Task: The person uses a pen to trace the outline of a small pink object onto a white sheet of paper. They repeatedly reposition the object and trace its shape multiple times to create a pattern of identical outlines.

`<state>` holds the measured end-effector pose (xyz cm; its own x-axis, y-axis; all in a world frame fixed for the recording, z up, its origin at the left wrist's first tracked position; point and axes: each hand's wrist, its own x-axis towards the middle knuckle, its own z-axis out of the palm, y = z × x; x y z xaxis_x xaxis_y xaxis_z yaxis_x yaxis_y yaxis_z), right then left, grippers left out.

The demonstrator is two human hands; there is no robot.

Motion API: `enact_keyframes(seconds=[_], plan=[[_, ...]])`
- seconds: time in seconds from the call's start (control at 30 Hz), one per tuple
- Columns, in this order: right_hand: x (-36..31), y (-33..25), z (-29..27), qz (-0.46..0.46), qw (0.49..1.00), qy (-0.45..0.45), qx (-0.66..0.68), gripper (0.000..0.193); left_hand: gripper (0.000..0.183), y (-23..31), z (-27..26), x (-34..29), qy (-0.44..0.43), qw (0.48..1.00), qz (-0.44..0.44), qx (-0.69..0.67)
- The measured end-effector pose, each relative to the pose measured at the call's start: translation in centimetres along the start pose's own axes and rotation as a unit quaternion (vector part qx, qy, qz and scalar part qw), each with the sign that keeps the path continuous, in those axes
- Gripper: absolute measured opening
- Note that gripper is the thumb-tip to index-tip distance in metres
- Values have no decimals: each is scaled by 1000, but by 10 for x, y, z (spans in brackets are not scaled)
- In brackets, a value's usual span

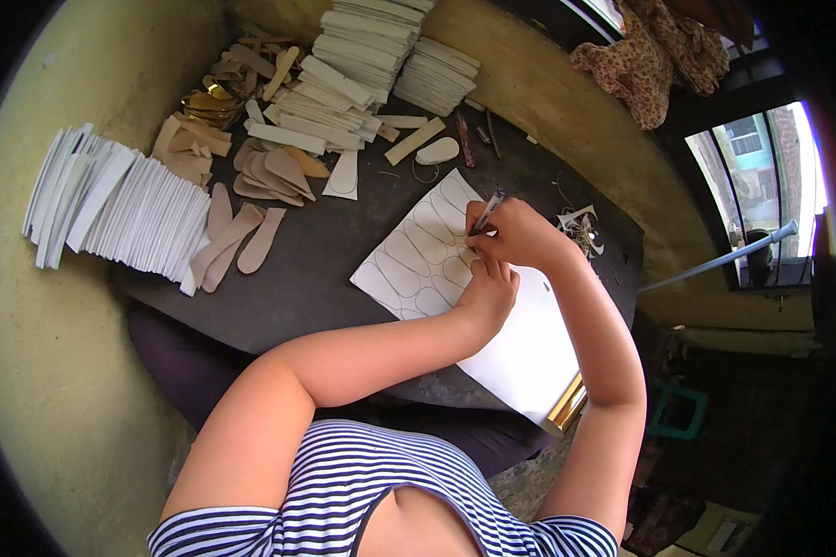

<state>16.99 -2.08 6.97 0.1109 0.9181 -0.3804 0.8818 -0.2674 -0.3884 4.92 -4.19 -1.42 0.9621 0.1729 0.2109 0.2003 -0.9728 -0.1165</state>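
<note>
Pen [489,210] stands slanted in the closed fingers of the right hand [522,232], gripped low on its barrel, its tip hidden by them. Close beside, on the body side, the fingers of the left hand [486,302] are bent with their tips down on a white sheet [520,342]; whether they also pinch something, I cannot tell. The sheet lies on the dark desk [297,306] directly under both sets of fingers: rows of drawn rounded outlines spread mainly to their left and just beyond them, while the plain part runs back toward the body and ends in a gold roll [567,406] next to the right forearm. Near the right fingers, on their right, is a heap of white scraps [581,226]. Beyond the fingers and a little left lies a white oval piece [437,150]; farther left come a white teardrop-shaped piece [342,176] and a pile of beige sole-shaped pieces [274,176]. Well apart to the far left of the fingers stands a long row of white strips [149,218]
</note>
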Motion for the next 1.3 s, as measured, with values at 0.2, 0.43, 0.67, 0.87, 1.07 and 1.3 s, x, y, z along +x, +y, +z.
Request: enact_keyframes(seconds=[0.2,0.43,0.67,0.87,1.07,1.3], plan=[[-4,-2,-1,-16,1000,-1,-6,20,36,2,0,1,-25,999,11,-30],[-6,2,4,-23,996,60,56,13,38,2,2,1,-15,999,-8,-27],[-7,7,7,-30,996,64,58,18,41,1,1,2,-31,999,3,-14],[-8,9,9,-5,998,53,35,15,39,2,2,3,-14,1000,-4,-17],[-7,7,9,34,993,68,94,16,48,0,4,4,-23,999,-3,-32],[-9,8,11,14,995,73,61,15,58,3,9,4,-16,999,-14,-29]])
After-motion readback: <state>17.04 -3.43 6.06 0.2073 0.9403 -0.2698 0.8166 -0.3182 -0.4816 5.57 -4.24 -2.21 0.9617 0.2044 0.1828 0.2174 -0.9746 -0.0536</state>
